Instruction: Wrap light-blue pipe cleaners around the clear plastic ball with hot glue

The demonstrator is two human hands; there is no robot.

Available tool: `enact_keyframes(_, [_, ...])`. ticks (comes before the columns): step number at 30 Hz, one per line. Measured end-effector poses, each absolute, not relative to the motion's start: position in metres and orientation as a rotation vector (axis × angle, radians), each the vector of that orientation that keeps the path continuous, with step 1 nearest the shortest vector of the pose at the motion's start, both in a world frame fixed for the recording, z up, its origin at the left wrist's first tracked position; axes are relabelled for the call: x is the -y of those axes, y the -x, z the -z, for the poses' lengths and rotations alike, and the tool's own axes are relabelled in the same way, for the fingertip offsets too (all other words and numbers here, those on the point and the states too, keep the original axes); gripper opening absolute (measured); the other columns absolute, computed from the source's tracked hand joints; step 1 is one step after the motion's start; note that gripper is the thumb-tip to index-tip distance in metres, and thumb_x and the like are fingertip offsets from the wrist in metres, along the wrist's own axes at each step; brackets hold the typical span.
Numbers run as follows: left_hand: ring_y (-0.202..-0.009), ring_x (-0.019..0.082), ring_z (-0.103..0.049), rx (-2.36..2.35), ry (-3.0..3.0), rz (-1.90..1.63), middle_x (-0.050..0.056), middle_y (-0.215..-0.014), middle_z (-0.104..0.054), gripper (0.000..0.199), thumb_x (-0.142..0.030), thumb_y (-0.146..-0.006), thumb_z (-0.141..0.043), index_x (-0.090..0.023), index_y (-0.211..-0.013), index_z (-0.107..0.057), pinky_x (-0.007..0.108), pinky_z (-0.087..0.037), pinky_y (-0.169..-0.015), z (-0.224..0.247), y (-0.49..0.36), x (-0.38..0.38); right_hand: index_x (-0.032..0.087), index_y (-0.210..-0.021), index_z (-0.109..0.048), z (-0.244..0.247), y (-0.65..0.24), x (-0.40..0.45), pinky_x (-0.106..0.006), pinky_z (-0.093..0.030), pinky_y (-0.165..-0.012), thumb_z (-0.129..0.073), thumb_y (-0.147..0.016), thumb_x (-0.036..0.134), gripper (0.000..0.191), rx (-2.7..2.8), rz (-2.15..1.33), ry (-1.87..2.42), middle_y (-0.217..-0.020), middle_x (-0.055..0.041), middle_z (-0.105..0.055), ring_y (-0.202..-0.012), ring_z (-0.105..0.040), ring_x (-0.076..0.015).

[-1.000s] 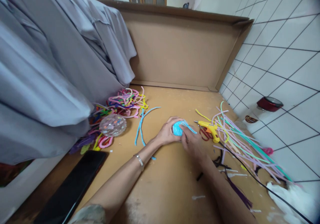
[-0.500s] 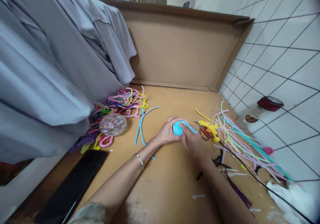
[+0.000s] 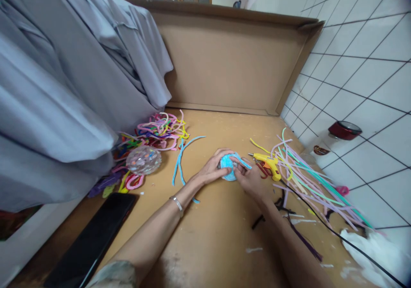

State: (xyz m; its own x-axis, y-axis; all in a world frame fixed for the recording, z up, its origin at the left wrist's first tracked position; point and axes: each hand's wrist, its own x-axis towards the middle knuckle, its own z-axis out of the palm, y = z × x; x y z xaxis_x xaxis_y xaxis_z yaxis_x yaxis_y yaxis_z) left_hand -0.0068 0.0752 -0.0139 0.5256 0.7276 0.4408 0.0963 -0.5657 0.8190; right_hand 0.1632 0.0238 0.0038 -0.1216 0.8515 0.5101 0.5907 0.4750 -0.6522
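Note:
A rounded object wrapped in blue pipe cleaner (image 3: 228, 174) is held between both hands above the middle of the table. My left hand (image 3: 214, 168) is closed round its left side, the thumb lying across its front. My right hand (image 3: 249, 177) pinches at its right side, where a loose blue pipe cleaner end (image 3: 245, 164) sticks out to the right. What lies under the wrapping is mostly hidden by the fingers. Several loose blue pipe cleaners (image 3: 179, 164) lie left of my hands. To the right are a yellow glue gun (image 3: 271, 164) and red-handled scissors (image 3: 263, 170).
Coloured pipe cleaners (image 3: 160, 127) are heaped at left behind a clear faceted bowl (image 3: 144, 159). A black phone (image 3: 96, 236) lies front left. Pastel pipe cleaners (image 3: 311, 181), a red-lidded jar (image 3: 337, 138) and the glue gun's cord (image 3: 334, 232) are at right. Cardboard (image 3: 224, 61) stands behind.
The blue-wrapped object has been turned in my hands and more of its lower face shows. My left thumb now lies across its front. The surroundings have shifted slightly with the camera.

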Motion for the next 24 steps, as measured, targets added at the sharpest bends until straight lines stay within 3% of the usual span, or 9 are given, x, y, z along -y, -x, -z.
enact_keyframes(4, [-0.124, 0.027, -0.048, -0.673, -1.930, -1.083, 0.011, -0.130, -0.052, 0.042, -0.039, -0.089, -0.048, -0.020, -0.126, -0.057, 0.042, -0.036, -0.109, 0.012, 0.005, -0.074, 0.020, -0.099, -0.069, -0.003, -0.163, -0.024, -0.028, -0.050, -0.052, -0.051, -0.081, 0.023, 0.026, 1.733, -0.566, 1.172, -0.067, -0.0018, -0.060, -0.061, -0.058, -0.0178])
enact_keyframes(10, [-0.120, 0.025, -0.051, -0.743, -1.862, -1.138, 0.011, -0.124, -0.056, 0.040, -0.038, -0.086, -0.055, -0.020, -0.121, -0.061, 0.039, -0.038, -0.107, 0.010, -0.002, -0.070, 0.021, -0.101, -0.068, 0.005, -0.163, -0.026, -0.029, -0.049, -0.051, -0.050, -0.083, 0.023, 0.025, 1.750, -0.471, 1.208, -0.070, -0.0032, -0.061, -0.061, -0.058, -0.0185])
enact_keyframes(19, [-0.114, 0.025, -0.056, -0.846, -1.720, -1.211, 0.009, -0.119, -0.060, 0.036, -0.025, -0.077, -0.058, -0.019, -0.111, -0.066, 0.039, -0.042, -0.103, 0.009, -0.007, -0.067, 0.019, -0.102, -0.065, 0.000, -0.157, -0.018, -0.034, -0.056, -0.069, -0.045, -0.088, 0.023, 0.025, 1.872, -0.162, 1.253, -0.079, -0.0074, -0.067, -0.078, -0.065, -0.0219])
enact_keyframes(24, [-0.114, 0.024, -0.055, -0.819, -1.761, -1.187, 0.008, -0.119, -0.060, 0.039, -0.024, -0.075, -0.060, -0.020, -0.114, -0.065, 0.039, -0.042, -0.104, 0.009, -0.008, -0.067, 0.016, -0.124, -0.057, -0.008, -0.155, -0.014, -0.037, -0.055, -0.082, -0.041, -0.086, 0.016, 0.042, 1.983, -0.068, 1.236, -0.105, -0.0124, -0.070, -0.093, -0.067, -0.0223])
